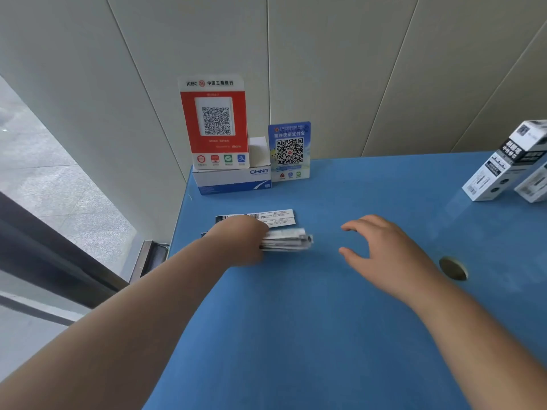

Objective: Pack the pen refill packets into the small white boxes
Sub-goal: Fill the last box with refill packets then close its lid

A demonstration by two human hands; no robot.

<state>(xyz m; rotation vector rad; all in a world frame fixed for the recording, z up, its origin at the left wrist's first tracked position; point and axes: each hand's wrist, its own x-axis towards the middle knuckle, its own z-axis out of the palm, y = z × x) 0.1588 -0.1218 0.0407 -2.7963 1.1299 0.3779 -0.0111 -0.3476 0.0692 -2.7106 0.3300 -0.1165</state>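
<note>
— Item: pen refill packets?
— Near the blue worktop's left edge; the left hand grips the stack, fingers hidden, bundle blurred.
— Right hand?
— Spread, holding nothing, mid-worktop.
— White boxes?
— Far right corner, cut off; perhaps two.
— Room?
— Bare surface between hands and near edge.

Left hand grips refill packets on blue table; right hand hovers.

The smooth blue surface carries flat white printed refill packets, a white-and-blue cardboard box, and upright black-and-white cartons.
</note>
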